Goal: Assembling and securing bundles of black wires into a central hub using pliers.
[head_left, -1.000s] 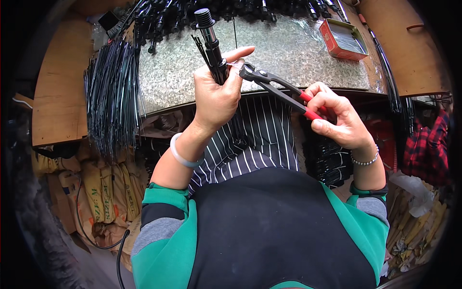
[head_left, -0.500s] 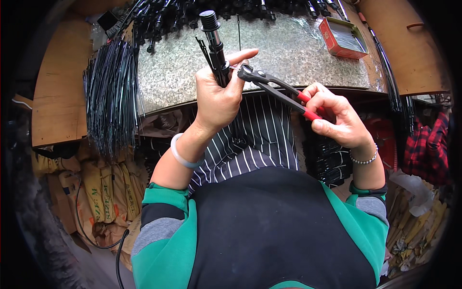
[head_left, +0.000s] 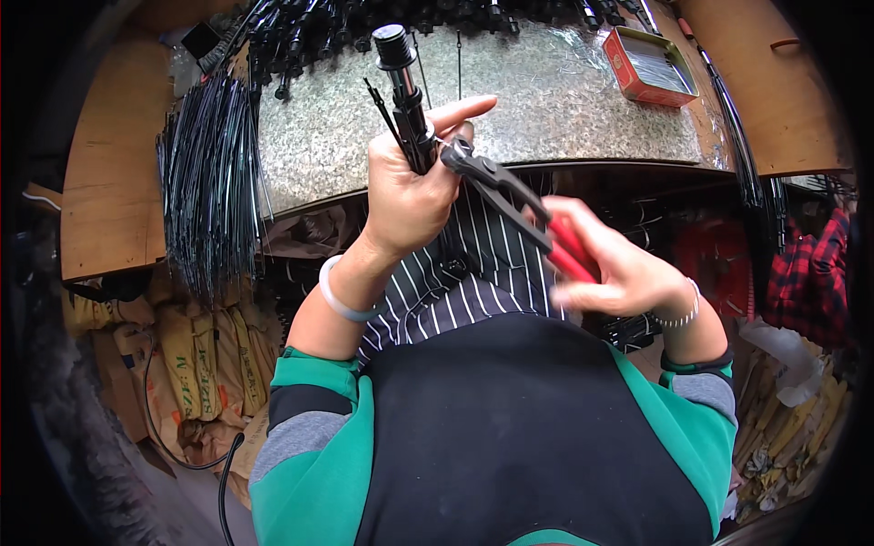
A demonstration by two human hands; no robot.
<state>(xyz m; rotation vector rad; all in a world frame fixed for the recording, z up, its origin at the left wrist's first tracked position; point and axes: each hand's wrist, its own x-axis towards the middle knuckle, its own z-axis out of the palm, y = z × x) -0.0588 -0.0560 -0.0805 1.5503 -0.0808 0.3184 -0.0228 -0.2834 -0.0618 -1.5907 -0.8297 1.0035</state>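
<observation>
My left hand [head_left: 407,196] is closed around a black tubular shaft [head_left: 409,102], which looks like part of an umbrella frame. The shaft stands nearly upright, with a ribbed cap on top. Thin black ribs [head_left: 383,111] stick up beside it out of the same fist, and the index finger points to the right. My right hand [head_left: 619,264], smeared by motion, grips the red handles of the end-cutting pincers [head_left: 498,182]. The pincers' dark jaws meet the left thumb and fingertips beside the shaft. A short bit of thin wire shows there; the jaws' exact bite is hidden.
A speckled table top [head_left: 564,109] lies ahead, heaped with black shafts [head_left: 337,32] at its far edge. A red tin [head_left: 651,68] of thin wire pieces sits at right. Bundled ribs [head_left: 209,182] hang over the left edge. Yellow-brown sacks [head_left: 196,355] lie below.
The right hand has moved left and slightly down, its fingers wrapping further round the handles. The pincers have swung steeper, jaws still by the left thumb. The shaft has shifted slightly.
</observation>
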